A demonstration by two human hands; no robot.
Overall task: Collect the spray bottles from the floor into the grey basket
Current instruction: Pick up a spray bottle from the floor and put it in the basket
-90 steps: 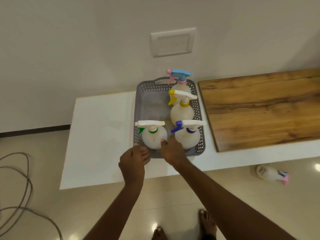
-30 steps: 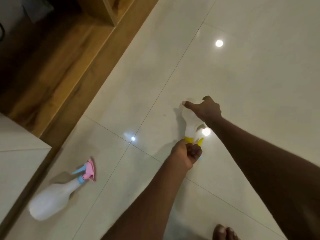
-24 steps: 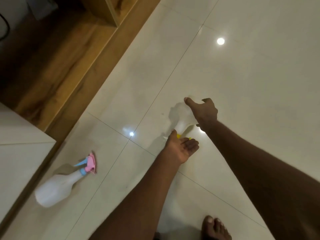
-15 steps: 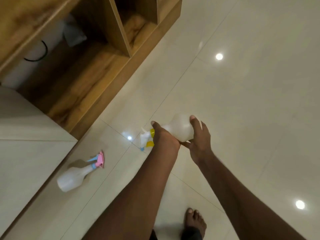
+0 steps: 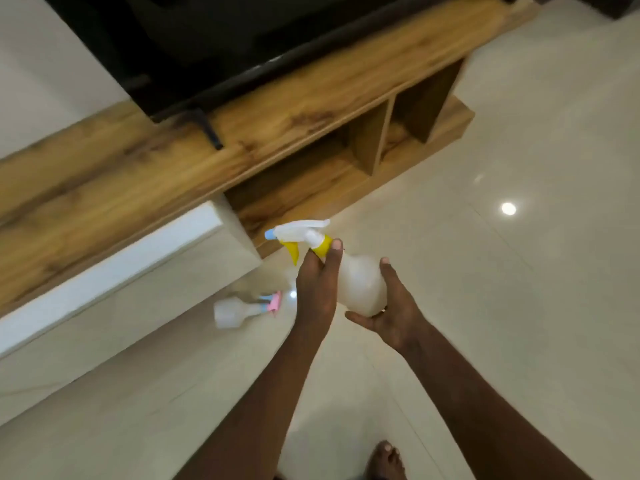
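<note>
- Both hands gripping the yellow-trigger spray bottle (image 5: 360, 285) mid-frame; left hand (image 5: 317, 289) clamping its neck, right hand (image 5: 394, 313) cupping its base
- Pink-trigger spray bottle (image 5: 239, 309) lying on the floor (image 5: 519, 289), left of centre

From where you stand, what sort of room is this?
Probably a living room at home: a dark screen stands on a low wooden unit with open cubbies, above a glossy tiled floor.

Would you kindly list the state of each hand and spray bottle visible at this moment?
Left hand: gripping the neck of the yellow-trigger bottle.
Right hand: cupping that bottle's base.
Yellow-trigger bottle: held off the floor, tilted.
Pink-trigger bottle: lying on its side on the floor.
</note>
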